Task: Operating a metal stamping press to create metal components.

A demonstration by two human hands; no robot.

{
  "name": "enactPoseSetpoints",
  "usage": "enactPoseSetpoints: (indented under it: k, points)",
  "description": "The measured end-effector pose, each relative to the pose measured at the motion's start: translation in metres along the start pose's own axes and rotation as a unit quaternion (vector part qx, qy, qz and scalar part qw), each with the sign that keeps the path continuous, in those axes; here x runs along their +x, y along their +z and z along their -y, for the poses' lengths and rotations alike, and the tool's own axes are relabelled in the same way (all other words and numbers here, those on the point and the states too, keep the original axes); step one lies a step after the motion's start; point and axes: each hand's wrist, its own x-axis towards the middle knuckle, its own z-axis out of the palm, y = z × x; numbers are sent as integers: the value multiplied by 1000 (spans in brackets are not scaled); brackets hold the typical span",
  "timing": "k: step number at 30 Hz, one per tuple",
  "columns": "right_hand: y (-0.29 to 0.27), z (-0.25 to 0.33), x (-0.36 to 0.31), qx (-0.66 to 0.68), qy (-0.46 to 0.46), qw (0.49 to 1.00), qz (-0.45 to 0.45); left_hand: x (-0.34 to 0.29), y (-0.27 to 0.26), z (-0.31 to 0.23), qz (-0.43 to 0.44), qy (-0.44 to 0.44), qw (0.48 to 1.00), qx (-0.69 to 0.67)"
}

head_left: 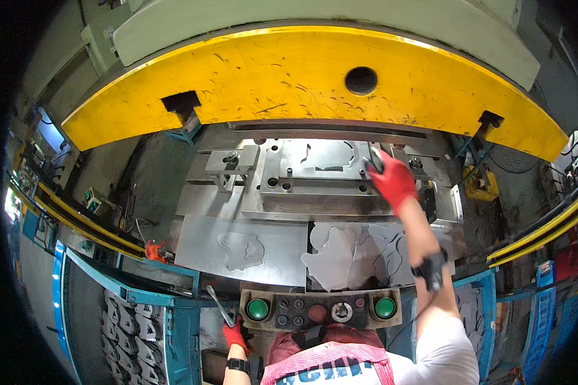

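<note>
Near the right end of the die (315, 187), which sits across the middle of the press bed (202, 200), the red-gloved right hand (395, 182) curls its fingers round a small dark object (377, 160); what it is, and whether it touches the die, I cannot tell. A bright metal plate (294, 159) with curved cutouts lies on top of the die, just left of that hand. The left hand (236, 335), also in a red glove, is closed on the lower end of a slim metal tool (221, 307), which slants up and leftward beside the left end of the control box (308, 307). Along the bed's front edge, a flat grey sheet (282, 250) marked with a curved outline lies toward the left corner, and overlapping cut metal pieces (331, 263) lie toward the right corner. A yellow press beam (270, 77) spans above the bed's back edge.
</note>
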Motion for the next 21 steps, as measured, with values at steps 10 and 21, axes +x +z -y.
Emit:
enactPoseSetpoints:
  k: [10, 21]
  points:
    - [23, -243, -333, 29, 422, 904, -62, 62, 26, 59, 124, -93, 982, 110]
    - [170, -268, -403, 222, 389, 893, 39, 43, 36, 25, 106, -141, 967, 185]
